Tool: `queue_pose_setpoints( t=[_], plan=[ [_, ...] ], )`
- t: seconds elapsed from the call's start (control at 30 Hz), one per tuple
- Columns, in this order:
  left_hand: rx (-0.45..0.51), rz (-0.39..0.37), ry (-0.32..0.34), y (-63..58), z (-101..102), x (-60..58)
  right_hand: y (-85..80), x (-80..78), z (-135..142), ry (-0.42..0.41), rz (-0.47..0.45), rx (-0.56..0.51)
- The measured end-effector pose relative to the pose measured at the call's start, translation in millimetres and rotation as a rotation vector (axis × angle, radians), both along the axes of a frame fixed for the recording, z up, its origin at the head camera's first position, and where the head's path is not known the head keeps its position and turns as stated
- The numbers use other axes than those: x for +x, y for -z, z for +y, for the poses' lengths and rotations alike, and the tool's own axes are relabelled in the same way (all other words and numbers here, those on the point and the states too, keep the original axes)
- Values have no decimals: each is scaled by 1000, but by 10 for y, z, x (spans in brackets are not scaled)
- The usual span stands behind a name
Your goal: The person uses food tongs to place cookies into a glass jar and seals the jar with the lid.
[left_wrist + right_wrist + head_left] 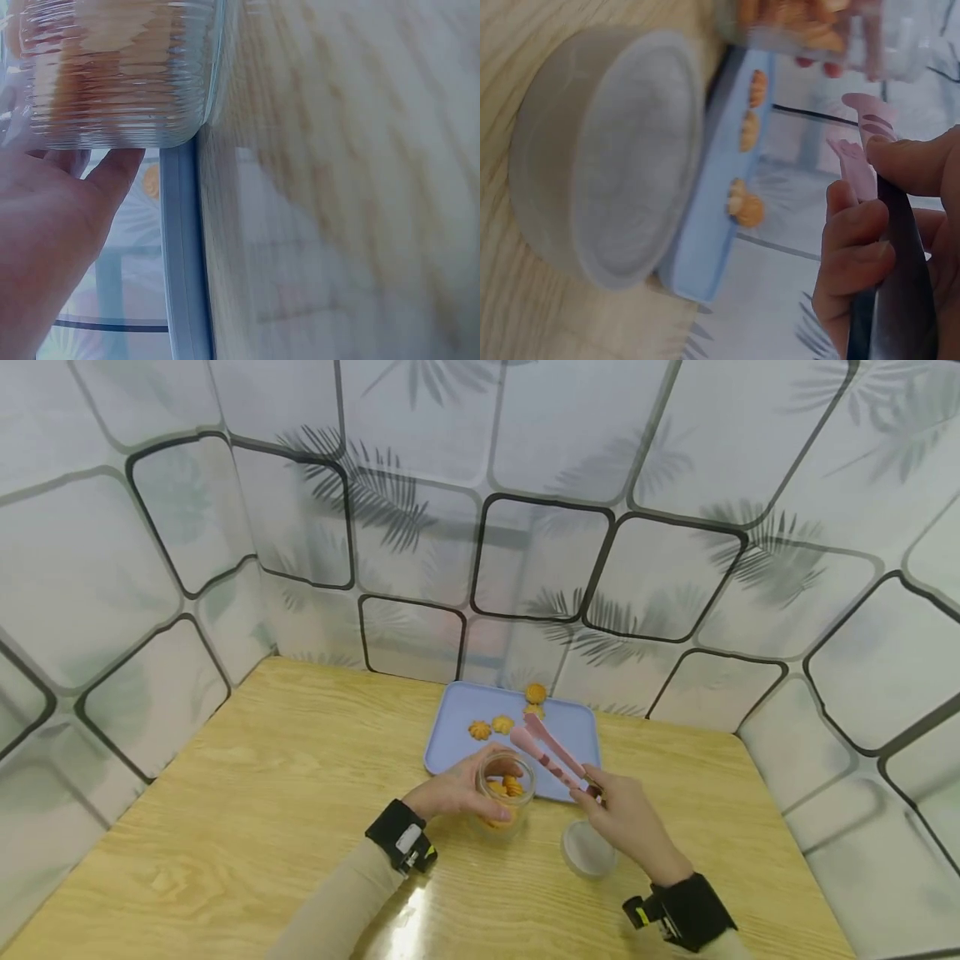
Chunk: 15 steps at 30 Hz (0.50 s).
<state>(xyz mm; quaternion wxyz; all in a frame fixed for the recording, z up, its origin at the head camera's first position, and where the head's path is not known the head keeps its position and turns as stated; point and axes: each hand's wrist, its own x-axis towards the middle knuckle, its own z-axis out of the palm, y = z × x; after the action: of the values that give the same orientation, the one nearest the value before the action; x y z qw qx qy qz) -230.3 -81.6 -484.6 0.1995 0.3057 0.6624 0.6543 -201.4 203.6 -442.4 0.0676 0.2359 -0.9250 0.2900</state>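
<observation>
My left hand grips a clear glass jar around its side. Several cookies lie inside the jar, and its mouth has no cover. In the left wrist view the ribbed glass wall shows pale and brown cookies behind it. My right hand holds pink-tipped tongs by their dark handles. The tong tips stand apart with nothing between them, over the blue tray and right of the jar. Golden flower-shaped cookies rest on the tray beyond the jar.
A round whitish lid-like piece sits on the wooden table, below my right hand and right of the jar. A patterned cloth stands behind the table and along both sides.
</observation>
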Motion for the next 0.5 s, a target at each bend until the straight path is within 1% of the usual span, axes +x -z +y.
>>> queue_pose_setpoints(
  t=[0.1, 0.2, 0.27, 0.4, 0.5],
  plan=[
    [0, 16, 5, 0, 10, -9, 117, -148, -77, -41, -1, 42],
    [3, 38, 14, -2, 17, -11, 204, -248, -164, -60, -14, 77],
    [4, 45, 12, -3, 15, -8, 229, -288, -227, -63, -32, 99],
    [12, 29, 7, -2, -3, 6, 256, -335, -344, -58, -57, 150],
    [44, 33, 25, 7, -1, -3, 286, -359, -401, -65, -36, 186]
  ],
)
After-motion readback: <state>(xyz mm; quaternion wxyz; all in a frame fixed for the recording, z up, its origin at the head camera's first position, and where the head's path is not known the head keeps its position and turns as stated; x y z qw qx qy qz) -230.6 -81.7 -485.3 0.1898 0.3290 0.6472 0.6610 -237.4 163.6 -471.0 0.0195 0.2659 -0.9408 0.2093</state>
